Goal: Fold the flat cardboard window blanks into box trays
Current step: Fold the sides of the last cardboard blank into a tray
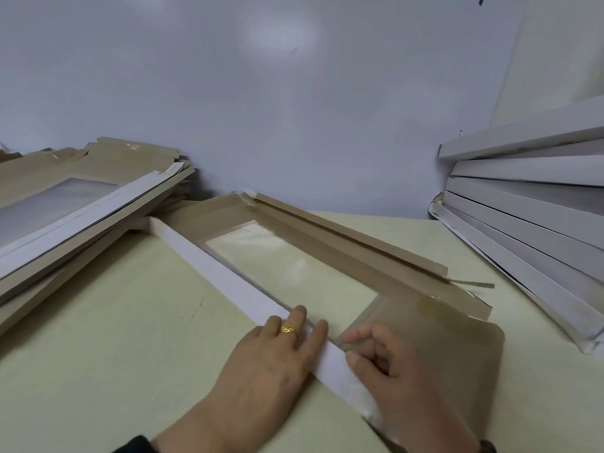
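Note:
One brown cardboard window blank (pixel 408 325) lies on the pale table (pixel 114 322) in front of me, its clear film window (pixel 294 266) in the middle. Its left side flap (pixel 228 282) is folded over and shows its white face as a long strip. My left hand (pixel 268 364), with a gold ring, presses flat on that white strip with straight fingers. My right hand (pixel 392 371) has its fingers curled, thumb and fingertips pinching the same strip near its close end. The far long flap of the blank stands slightly raised.
A stack of flat brown window blanks (pixel 81 197) lies at the left against the wall. A pile of folded white trays (pixel 529 207) leans at the right. The grey wall (pixel 294 109) closes the back of the table.

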The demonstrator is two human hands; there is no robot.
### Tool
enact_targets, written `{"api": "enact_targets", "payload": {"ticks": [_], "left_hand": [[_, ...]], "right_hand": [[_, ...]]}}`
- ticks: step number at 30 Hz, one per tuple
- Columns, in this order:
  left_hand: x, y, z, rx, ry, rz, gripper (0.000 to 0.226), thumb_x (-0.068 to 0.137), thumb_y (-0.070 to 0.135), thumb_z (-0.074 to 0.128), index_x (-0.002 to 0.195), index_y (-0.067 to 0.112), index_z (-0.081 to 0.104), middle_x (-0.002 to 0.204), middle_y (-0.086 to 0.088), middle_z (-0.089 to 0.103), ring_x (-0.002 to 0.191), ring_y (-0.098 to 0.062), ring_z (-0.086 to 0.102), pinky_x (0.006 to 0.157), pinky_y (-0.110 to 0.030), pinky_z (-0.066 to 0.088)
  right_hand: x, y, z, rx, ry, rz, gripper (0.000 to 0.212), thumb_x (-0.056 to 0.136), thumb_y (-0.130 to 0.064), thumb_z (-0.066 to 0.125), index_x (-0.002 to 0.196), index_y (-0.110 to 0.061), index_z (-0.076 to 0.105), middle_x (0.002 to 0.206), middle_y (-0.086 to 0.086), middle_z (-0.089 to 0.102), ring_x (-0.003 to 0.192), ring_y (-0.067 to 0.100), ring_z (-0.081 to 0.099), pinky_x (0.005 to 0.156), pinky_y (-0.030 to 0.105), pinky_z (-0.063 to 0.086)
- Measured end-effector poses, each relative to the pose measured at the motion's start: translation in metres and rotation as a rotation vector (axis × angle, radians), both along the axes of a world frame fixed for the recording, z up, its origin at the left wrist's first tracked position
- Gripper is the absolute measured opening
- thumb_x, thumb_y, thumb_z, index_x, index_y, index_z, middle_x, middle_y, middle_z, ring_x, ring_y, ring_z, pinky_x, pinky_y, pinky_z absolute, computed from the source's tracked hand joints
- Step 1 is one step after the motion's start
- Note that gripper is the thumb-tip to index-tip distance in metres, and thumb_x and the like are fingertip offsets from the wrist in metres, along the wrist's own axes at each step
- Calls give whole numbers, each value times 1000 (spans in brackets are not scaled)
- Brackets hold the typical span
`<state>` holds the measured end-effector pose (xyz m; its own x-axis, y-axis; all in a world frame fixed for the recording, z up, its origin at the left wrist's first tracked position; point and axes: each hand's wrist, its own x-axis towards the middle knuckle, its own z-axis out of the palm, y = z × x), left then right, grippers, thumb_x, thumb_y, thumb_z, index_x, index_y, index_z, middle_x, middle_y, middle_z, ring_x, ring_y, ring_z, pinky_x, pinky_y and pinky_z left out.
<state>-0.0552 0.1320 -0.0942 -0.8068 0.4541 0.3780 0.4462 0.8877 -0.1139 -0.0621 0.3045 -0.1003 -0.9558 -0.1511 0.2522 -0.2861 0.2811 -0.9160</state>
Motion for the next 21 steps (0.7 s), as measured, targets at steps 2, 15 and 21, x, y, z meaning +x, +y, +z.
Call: {"api": "enact_targets", "payload": {"ticks": [2,15,21], "left_hand": [[-1,0,-1,-60,15,24,51,70,18,33,101,16,73,95,-8,71,57,-18,60,45,-15,45],[-49,-84,-17,227,-238,85,70,89,-4,38,143,36,20,149,20,9,118,-15,40,103,-18,26],[-56,-92,-18,222,-225,89,65,91,1,40,142,39,24,150,21,12,109,-12,36,98,-18,26]], "right_hand": [[8,-8,0,5,-64,21,23,79,2,60,81,-21,61,57,2,56,52,4,47,55,16,37],[12,19,22,1013,489,342,55,50,-50,69,104,-37,68,108,-27,62,91,-13,59,78,5,44],[4,19,13,1148,524,309,41,68,-31,57,106,-47,64,118,-24,59,108,-9,55,86,8,44]]}}
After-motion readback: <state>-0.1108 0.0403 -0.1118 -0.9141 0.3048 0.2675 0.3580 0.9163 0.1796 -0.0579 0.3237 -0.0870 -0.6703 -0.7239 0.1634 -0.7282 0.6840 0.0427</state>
